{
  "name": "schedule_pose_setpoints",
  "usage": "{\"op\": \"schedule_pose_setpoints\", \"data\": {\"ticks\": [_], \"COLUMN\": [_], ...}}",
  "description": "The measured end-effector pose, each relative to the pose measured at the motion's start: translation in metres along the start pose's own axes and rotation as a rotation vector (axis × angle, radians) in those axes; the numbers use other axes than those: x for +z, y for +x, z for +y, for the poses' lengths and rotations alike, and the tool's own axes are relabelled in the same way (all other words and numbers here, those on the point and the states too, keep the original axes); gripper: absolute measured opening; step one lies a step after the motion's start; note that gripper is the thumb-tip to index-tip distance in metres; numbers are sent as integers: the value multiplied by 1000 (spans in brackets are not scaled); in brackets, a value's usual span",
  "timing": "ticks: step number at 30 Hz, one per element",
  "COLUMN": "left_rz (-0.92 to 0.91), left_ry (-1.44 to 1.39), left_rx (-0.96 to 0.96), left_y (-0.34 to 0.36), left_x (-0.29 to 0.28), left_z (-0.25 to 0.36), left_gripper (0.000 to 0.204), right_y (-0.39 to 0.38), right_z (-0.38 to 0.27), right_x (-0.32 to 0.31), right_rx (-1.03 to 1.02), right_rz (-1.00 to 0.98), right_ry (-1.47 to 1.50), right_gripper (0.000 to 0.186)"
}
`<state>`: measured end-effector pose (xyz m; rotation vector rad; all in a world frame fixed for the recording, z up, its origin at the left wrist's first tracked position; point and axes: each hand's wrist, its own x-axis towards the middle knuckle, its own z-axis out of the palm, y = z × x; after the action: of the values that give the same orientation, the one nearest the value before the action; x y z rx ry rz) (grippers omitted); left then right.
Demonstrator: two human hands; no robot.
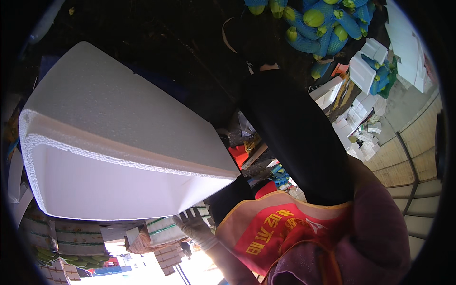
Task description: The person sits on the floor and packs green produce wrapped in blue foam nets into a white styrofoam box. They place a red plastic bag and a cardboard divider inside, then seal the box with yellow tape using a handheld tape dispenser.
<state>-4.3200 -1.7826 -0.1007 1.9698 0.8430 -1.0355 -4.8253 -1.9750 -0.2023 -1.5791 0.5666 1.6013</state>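
Observation:
A large white foam box (128, 109) fills the left side, tilted, with its open side facing down and toward me. My left hand (195, 227), in a pale glove, is beside the box's lower edge. Its fingers are spread, and I cannot tell whether the fingertips touch the foam. My right arm (380, 223), in a purple sleeve, bends up toward my knee; the right hand is hidden behind my black-trousered leg (294, 133). A red apron (270, 228) with yellow edging covers my lap.
Oblong green produce in blue net sleeves (327, 23) lies in a heap at the far right. White foam boxes (363, 71) and loose pieces are scattered beyond my leg. Stacked pale boxes (164, 230) and green produce (85, 260) are at the lower left.

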Motion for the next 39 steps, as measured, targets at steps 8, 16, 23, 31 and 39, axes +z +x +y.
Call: {"op": "schedule_pose_setpoints", "data": {"ticks": [8, 16, 23, 31, 39], "left_rz": [302, 207, -25, -209, -78], "left_ry": [523, 458, 352, -110, -23], "left_rx": [575, 772, 1721, 1411, 1327], "left_y": [87, 81, 132, 128, 145], "left_x": [-18, 46, 206, 274, 234], "left_z": [38, 113, 318, 425, 413], "left_gripper": [69, 87, 96, 60, 66], "right_y": [18, 59, 89, 197, 206], "right_z": [70, 121, 18, -97, -128], "right_x": [1, -104, -355, -423, -435], "right_rx": [-69, -20, -35, -762, -793], "right_rz": [-253, -402, 676, 228, 54], "right_ry": [-37, -28, -18, 1002, 1245], "right_gripper": [44, 43, 33, 79, 97]}}
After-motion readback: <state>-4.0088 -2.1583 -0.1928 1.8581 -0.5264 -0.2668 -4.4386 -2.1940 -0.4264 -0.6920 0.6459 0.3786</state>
